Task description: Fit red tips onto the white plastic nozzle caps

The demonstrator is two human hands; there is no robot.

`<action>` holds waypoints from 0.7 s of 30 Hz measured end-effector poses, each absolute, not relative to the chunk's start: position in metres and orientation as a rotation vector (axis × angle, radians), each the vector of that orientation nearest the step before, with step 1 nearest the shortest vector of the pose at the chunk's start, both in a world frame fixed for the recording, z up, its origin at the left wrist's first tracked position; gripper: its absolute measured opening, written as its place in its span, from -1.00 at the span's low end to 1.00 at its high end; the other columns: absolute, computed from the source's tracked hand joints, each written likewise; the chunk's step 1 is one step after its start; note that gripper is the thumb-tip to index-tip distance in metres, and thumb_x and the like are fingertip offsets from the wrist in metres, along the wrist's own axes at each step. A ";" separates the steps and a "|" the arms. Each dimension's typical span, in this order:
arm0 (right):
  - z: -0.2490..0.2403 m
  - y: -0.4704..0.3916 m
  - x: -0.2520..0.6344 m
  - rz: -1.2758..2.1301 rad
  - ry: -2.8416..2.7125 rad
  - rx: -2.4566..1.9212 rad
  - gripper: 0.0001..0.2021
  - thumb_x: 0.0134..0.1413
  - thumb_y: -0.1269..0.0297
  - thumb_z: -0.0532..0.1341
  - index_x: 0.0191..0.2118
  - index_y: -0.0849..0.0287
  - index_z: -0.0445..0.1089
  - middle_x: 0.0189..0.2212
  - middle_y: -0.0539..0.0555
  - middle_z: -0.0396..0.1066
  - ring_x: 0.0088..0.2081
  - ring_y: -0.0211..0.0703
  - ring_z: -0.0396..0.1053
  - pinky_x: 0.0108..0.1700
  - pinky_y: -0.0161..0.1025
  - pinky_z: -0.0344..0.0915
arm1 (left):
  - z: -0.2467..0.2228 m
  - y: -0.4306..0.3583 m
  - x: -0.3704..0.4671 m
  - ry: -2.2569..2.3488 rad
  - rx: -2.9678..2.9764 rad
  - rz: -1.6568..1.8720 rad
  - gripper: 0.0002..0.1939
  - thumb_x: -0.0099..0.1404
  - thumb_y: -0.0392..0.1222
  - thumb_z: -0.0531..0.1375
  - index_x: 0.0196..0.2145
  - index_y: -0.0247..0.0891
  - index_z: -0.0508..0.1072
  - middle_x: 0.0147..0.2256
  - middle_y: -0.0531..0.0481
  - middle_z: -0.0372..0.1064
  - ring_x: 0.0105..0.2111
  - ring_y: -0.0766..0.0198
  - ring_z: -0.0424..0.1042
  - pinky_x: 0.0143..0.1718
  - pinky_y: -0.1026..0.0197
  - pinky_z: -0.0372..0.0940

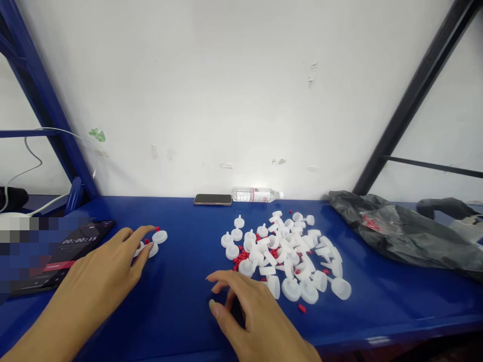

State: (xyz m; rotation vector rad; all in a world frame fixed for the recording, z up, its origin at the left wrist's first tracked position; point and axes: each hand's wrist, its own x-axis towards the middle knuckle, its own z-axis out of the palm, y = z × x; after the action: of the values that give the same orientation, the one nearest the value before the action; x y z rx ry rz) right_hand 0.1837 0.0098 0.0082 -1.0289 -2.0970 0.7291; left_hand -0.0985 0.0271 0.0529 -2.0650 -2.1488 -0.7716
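Observation:
At the left, my left hand [113, 259] is over a small group of white nozzle caps with red tips, its thumb and forefinger apart. One white cap [160, 237] stands just past the forefinger, with a small red tip [157, 229] on top. Two more caps are partly hidden by the fingers; the thumb appears to touch one of them. My right hand [252, 311] hovers at the near left edge of a pile of white nozzle caps [290, 246], fingers bent and thumb apart, with nothing visible between them. Small red tube pieces [274, 253] lie among the pile.
A phone with a running timer [81, 246] lies left of my left hand. Against the wall are another phone [212, 199] and a clear bottle [256, 194] on its side. A dark plastic bag [400, 236] lies at the right of the blue table [181, 311].

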 end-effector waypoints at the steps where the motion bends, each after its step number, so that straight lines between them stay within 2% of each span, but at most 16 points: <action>1: 0.010 0.009 0.183 0.730 -2.100 -1.042 -0.66 0.28 0.35 0.27 0.10 -0.18 0.43 -0.09 -0.08 0.56 -0.15 -0.13 0.55 -0.04 -0.20 0.47 | 0.052 0.024 -0.088 -2.148 -2.016 -0.716 -0.56 0.43 0.02 0.00 0.11 -0.18 0.46 -0.11 -0.19 0.52 -0.15 -0.16 0.52 -0.16 0.00 0.32; 3: 0.014 0.008 0.181 0.713 -2.138 -1.051 -0.78 0.26 0.37 0.29 -0.06 -0.11 0.50 -0.18 -0.10 0.57 -0.19 -0.14 0.55 -0.08 -0.22 0.46 | 0.048 0.023 -0.066 -2.070 -2.101 -0.711 -0.58 0.44 0.04 0.01 0.08 -0.15 0.48 0.02 -0.18 0.49 -0.07 -0.12 0.51 -0.09 0.02 0.32; 4: 0.015 0.008 0.180 0.695 -2.168 -1.046 -0.82 0.24 0.38 0.30 -0.12 -0.08 0.52 -0.21 -0.10 0.57 -0.19 -0.14 0.55 -0.08 -0.23 0.46 | 0.045 0.025 -0.054 -1.980 -2.212 -0.766 -0.60 0.44 0.04 0.02 0.05 -0.13 0.50 0.02 -0.15 0.50 -0.03 -0.09 0.51 -0.07 0.05 0.33; 6: 0.017 0.008 0.178 0.649 -2.230 -1.008 -0.85 0.20 0.41 0.33 -0.19 -0.03 0.55 -0.23 -0.09 0.57 -0.16 -0.14 0.55 -0.05 -0.26 0.45 | 0.043 0.034 -0.029 -1.918 -2.419 -0.755 -0.61 0.49 -0.02 -0.03 0.10 -0.08 0.46 -0.05 -0.09 0.51 -0.14 0.05 0.54 -0.11 0.10 0.33; 8: 0.017 0.008 0.177 0.607 -2.267 -0.952 -0.85 0.16 0.43 0.36 -0.21 0.00 0.57 -0.22 -0.09 0.58 -0.13 -0.16 0.55 -0.02 -0.30 0.43 | 0.046 0.048 -0.008 -1.890 -2.523 -0.664 -0.61 0.49 -0.09 -0.04 0.14 -0.05 0.44 -0.10 -0.06 0.50 -0.26 0.14 0.53 -0.24 0.14 0.31; 11: 0.017 0.010 0.177 0.573 -2.289 -0.902 -0.85 0.15 0.44 0.38 -0.22 0.02 0.59 -0.25 -0.11 0.59 -0.16 -0.21 0.55 -0.03 -0.36 0.40 | 0.059 0.069 0.016 -1.846 -2.582 -0.530 -0.67 0.47 -0.13 0.02 0.05 -0.08 0.49 -0.14 -0.06 0.51 -0.24 0.12 0.52 -0.30 0.17 0.24; 16: 0.015 0.012 0.179 0.600 -2.313 -0.871 -0.88 0.22 0.41 0.34 -0.20 0.04 0.60 -0.25 -0.08 0.60 -0.18 -0.21 0.53 -0.07 -0.37 0.38 | 0.064 0.087 0.026 -1.850 -2.592 -0.372 -0.75 0.45 -0.16 0.05 -0.24 -0.15 0.54 -0.21 -0.05 0.52 -0.25 0.12 0.50 -0.37 0.19 0.13; 21: 0.016 0.007 0.182 0.637 -2.147 -0.925 -0.88 0.22 0.39 0.32 -0.23 0.00 0.58 -0.31 -0.09 0.58 -0.28 -0.21 0.52 -0.17 -0.33 0.39 | 0.069 0.075 0.010 -1.862 -2.498 -0.596 -0.74 0.46 -0.15 0.04 -0.25 -0.15 0.52 -0.25 -0.03 0.53 -0.23 0.12 0.49 -0.24 0.15 0.22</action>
State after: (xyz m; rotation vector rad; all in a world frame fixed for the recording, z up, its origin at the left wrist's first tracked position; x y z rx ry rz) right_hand 0.1822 0.0069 0.0158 -0.9247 -2.1467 0.6368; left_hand 0.0102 0.0746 0.0690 -2.4980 -1.8621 -0.5958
